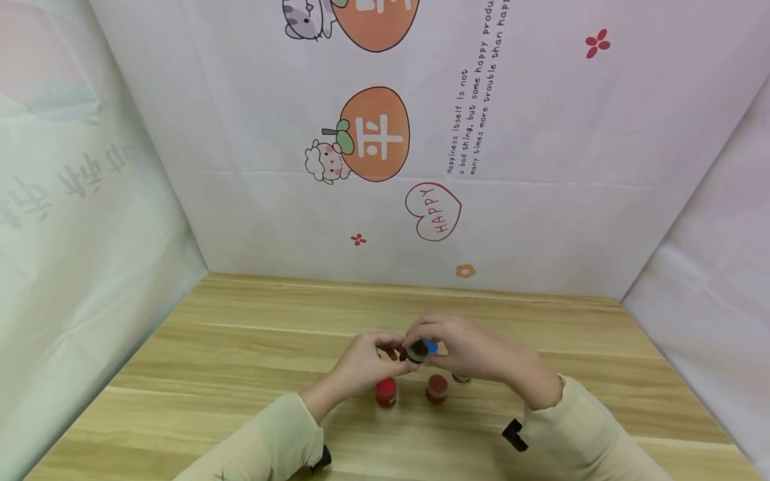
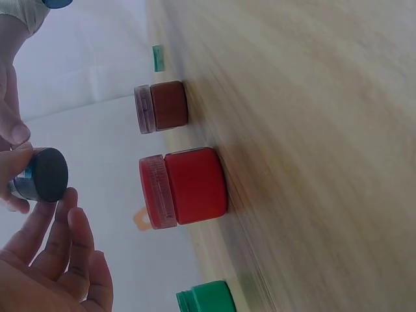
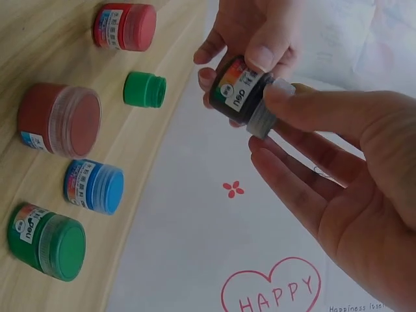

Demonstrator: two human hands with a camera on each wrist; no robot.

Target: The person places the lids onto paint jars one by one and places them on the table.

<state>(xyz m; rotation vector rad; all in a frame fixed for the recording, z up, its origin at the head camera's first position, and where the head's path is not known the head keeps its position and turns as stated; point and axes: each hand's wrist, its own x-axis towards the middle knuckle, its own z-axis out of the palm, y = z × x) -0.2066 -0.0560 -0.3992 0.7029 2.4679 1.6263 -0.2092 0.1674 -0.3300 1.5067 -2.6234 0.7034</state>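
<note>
A small black paint jar (image 3: 235, 90) with a printed label and a clear lid (image 3: 262, 118) is raised above the table, tilted. My left hand (image 1: 365, 362) grips the jar's body between thumb and fingers; in the left wrist view its dark base (image 2: 51, 175) faces the camera. My right hand (image 1: 466, 346) pinches the lid with thumb and fingers, as the right wrist view shows. Just below the hands stand a red paint jar (image 1: 386, 394) and a brown paint jar (image 1: 437, 390). A blue jar (image 1: 431, 346) is partly hidden behind the right hand.
A green lidded jar (image 3: 49, 242) stands beside the blue one, mostly covered by the right wrist in the head view. Another green jar (image 3: 143, 90) shows a threaded neck without a lid. The wooden table (image 1: 240, 374) meets printed white cloth walls (image 1: 289, 220) behind and at the sides.
</note>
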